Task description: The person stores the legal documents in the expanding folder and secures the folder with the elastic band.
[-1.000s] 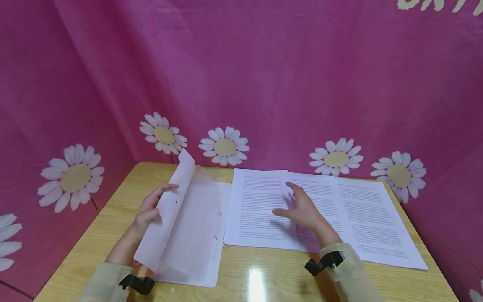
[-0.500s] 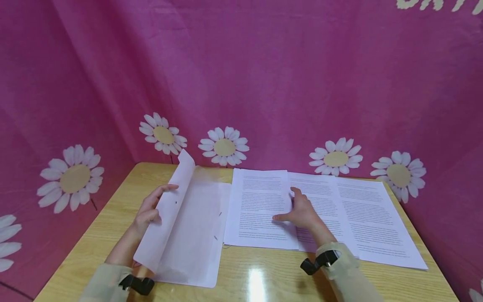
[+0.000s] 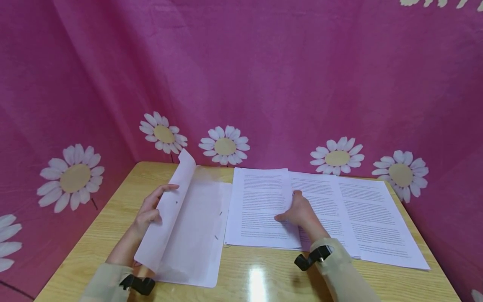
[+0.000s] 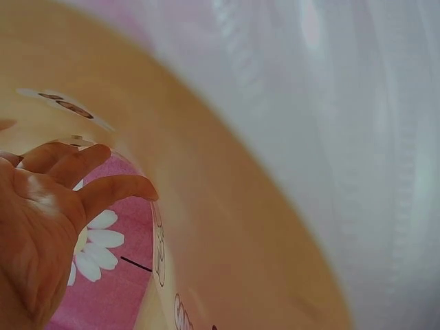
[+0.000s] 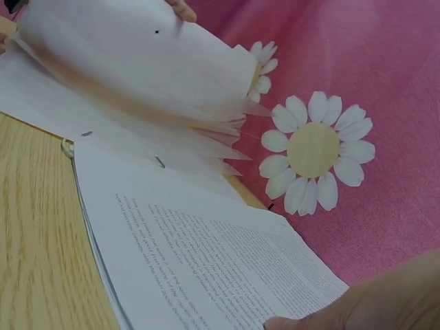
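Note:
My left hand (image 3: 149,209) holds up the raised cover of a document folder (image 3: 200,235), its finger and thumb lapping over the cover's edge. In the left wrist view the outer side of the cover (image 4: 227,227) is yellowish with small printed drawings. Clear sleeves (image 5: 185,141) fan out inside the folder in the right wrist view. At the right edge of the nearest stack of printed sheets (image 3: 260,201) is my right hand (image 3: 299,209). Its thumb lies on the top page and its other fingers are mostly hidden at the stack's edge.
Two more stacks, a middle stack of printed pages (image 3: 317,197) and a right stack (image 3: 377,222), overlap in a row to the right. All lie on a wooden table (image 3: 241,272). A pink cloth with daisies (image 3: 264,84) hangs behind.
My right hand has come down onto the right edge of the nearest stack, its fingers drawing closer together. The stack's right edge has shifted slightly. My left hand and the folder stay put.

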Tool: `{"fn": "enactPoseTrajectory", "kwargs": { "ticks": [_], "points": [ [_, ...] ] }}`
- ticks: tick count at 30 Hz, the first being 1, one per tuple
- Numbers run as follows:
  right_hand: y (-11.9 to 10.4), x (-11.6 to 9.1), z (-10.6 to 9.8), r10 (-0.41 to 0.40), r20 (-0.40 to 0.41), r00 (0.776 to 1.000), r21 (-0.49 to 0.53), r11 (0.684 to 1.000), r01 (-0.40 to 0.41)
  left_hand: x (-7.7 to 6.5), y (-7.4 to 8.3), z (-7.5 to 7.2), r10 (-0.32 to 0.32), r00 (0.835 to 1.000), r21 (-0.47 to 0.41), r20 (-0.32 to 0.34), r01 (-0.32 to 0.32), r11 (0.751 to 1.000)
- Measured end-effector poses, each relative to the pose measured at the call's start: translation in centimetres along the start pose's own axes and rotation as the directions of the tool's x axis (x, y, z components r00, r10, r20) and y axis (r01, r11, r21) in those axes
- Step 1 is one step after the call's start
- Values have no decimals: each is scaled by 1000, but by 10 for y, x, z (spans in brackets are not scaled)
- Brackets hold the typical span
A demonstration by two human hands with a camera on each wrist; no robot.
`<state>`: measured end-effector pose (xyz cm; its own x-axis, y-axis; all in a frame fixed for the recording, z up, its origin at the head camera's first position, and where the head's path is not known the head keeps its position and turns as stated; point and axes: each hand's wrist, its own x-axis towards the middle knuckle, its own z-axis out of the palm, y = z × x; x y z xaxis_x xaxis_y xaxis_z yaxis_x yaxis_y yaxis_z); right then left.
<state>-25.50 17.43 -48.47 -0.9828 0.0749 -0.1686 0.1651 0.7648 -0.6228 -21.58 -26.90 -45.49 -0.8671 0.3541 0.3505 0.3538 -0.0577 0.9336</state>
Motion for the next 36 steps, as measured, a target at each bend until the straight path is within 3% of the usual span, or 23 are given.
{"fn": "enactPoseTrajectory", "kwargs": {
  "ticks": [5,14,21,36],
  "points": [
    [-3,-2,-1,8,-28,1000,-82,997,-10,0,0,0,-2,1000,2,0,2,1000],
    [-6,-4,-1,13,-8,1000,-41,999,-13,0,3,1,-11,1000,6,-9,11,1000],
    [-14,-10,-1,10,-63,998,-79,997,-15,-1,3,3,-13,1000,14,-16,13,1000],
    [-5,-9,-5,8,13,1000,108,994,-9,-1,2,4,-10,1000,29,-18,11,1000]
  ]
}}
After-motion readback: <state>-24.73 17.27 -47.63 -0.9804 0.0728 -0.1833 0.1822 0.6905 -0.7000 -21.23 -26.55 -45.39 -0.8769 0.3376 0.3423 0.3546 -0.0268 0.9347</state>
